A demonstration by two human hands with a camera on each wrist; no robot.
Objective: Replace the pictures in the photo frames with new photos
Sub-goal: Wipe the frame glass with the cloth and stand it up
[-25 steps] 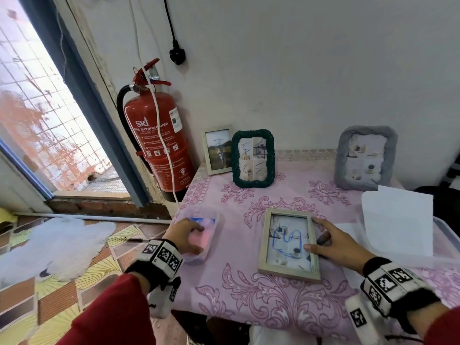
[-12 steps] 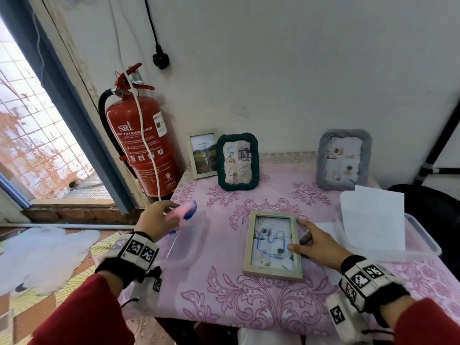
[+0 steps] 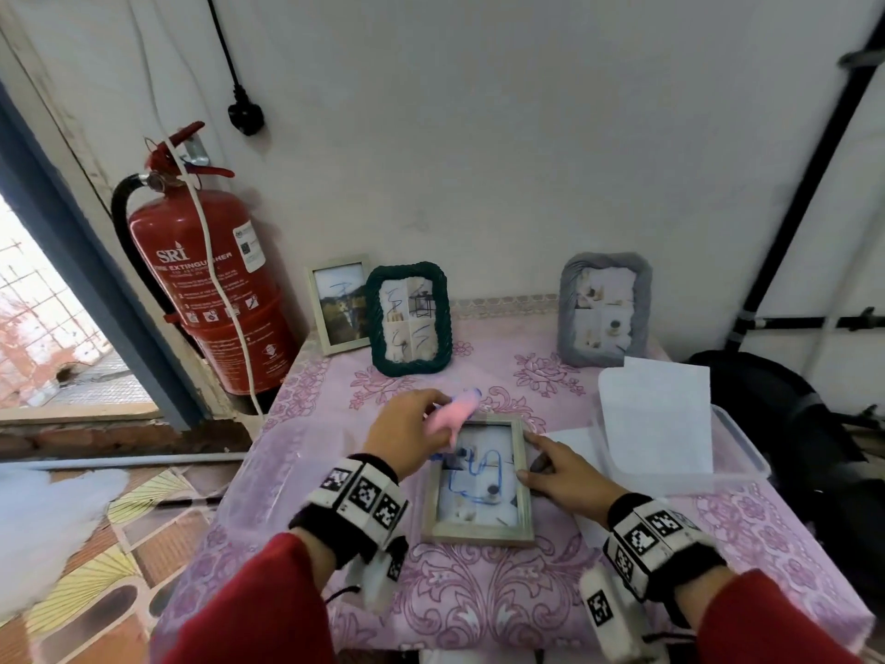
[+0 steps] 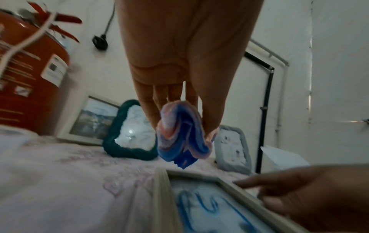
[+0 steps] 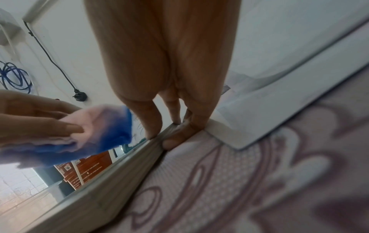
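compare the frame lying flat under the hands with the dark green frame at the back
The pale wooden frame lies flat on the tablecloth; the dark green frame stands upright near the wall. The wooden frame has straight plain edges, the green one a rounded rope-like border. The right hand touches only the wooden frame. Both glasses carry blue scribbles.

A lived-in room of a home, by the look of it. A bench (image 3: 479, 591) under a pink floral cloth stands against a plain white wall, with framed photos (image 3: 409, 318), patterned floor tiles (image 3: 96, 567) and a red fire extinguisher (image 3: 210, 289) by the doorway.
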